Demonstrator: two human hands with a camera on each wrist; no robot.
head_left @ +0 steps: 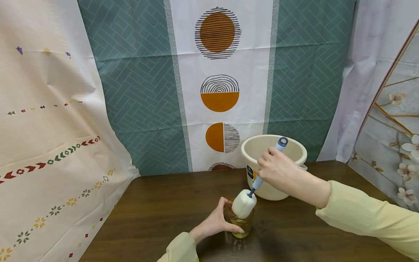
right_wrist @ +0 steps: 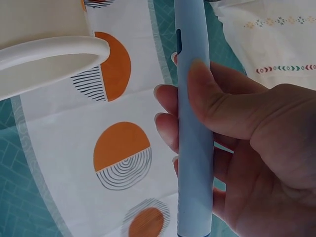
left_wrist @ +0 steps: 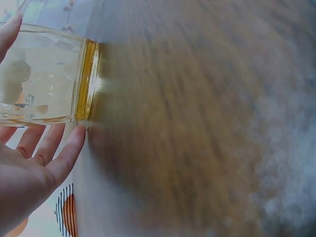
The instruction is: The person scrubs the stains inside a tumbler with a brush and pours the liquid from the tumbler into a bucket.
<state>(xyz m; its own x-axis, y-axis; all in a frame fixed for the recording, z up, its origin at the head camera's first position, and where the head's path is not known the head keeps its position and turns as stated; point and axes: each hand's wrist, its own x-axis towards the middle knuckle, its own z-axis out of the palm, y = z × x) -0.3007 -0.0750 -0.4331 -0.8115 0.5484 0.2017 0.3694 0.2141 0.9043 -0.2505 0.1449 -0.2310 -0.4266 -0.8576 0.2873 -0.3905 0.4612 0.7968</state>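
My left hand (head_left: 216,220) grips an amber glass (head_left: 240,232) near the table's front, thumb on the near side and fingers round the far side. The left wrist view has the clear, faceted wall of the glass (left_wrist: 54,74) and its yellow base. With my right hand (head_left: 278,169) I hold a cup brush by its light blue handle (right_wrist: 195,148), thumb laid along it. The brush's white sponge head (head_left: 243,206) slants down at the mouth of the glass, its lower end overlapping the inside. A dark blue loop (head_left: 283,141) tops the handle.
Behind my right hand stands a cream bucket (head_left: 262,145) with a label, at the back of the brown wooden table (head_left: 170,203). Patterned cloths hang at the back (head_left: 137,91), left (head_left: 59,145) and right (head_left: 392,120).
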